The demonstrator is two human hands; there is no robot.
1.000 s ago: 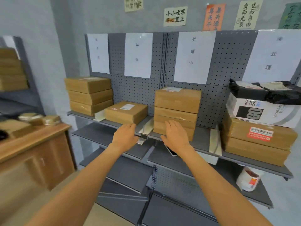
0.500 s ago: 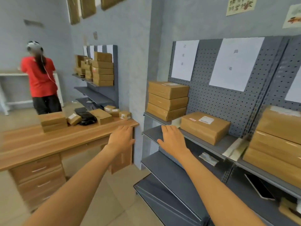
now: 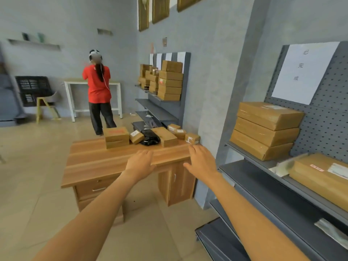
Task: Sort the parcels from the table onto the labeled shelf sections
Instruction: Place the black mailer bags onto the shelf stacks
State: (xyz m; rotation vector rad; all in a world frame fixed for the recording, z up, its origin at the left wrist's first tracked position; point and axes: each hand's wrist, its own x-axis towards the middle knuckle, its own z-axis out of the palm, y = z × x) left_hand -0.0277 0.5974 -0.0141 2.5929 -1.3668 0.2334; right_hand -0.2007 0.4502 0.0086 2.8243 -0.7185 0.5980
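Several parcels lie at the far edge of the wooden table (image 3: 98, 162): a stack of two brown boxes (image 3: 116, 137), a small box (image 3: 136, 136), a black bag (image 3: 149, 137), a long brown box (image 3: 164, 136) and small boxes (image 3: 192, 138) at the right corner. My left hand (image 3: 140, 162) and my right hand (image 3: 202, 161) are stretched out in front of me, fingers relaxed, holding nothing, short of the parcels. On my right the grey shelf (image 3: 263, 183) carries a stack of three brown boxes (image 3: 267, 129) under a white label sheet (image 3: 303, 70), and a flat parcel (image 3: 323, 172).
A person in a red shirt (image 3: 98, 87) stands beyond the table, facing away, at a white table (image 3: 75, 85). A second grey shelf (image 3: 165, 102) with several boxes stands against the wall behind the table. A chair (image 3: 47, 104) and a black crate (image 3: 32, 89) are at far left.
My view has swung left from the shelf to the table. Both hands have left the shelf's stacked boxes and now hang out in front of me over the table's near edge, still holding nothing.
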